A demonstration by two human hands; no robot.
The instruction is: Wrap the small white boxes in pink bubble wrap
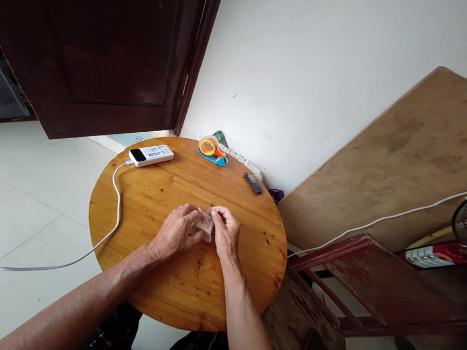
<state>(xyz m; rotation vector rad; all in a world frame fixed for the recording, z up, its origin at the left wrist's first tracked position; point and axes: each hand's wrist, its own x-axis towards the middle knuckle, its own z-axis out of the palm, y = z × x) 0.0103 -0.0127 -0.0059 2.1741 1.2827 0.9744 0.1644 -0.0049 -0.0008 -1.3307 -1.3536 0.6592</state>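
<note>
Near the middle of the round wooden table (167, 191), both hands are closed on a small whitish packet with red print (205, 225). It looks like clear plastic wrapping, but its contents cannot be made out. My left hand (176, 230) grips the packet's left side, thumb along the near edge and fingers over the far one. At its upper right corner, my right hand (226, 231) pinches the wrapping between thumb and fingers.
A white power bank (151, 155) with a plugged-in cable (118, 203) lies at the table's far left. An orange and blue tape dispenser (211, 150) stands at the back, left of a blurred dark item (253, 183). A wooden chair (370, 283) is at the right.
</note>
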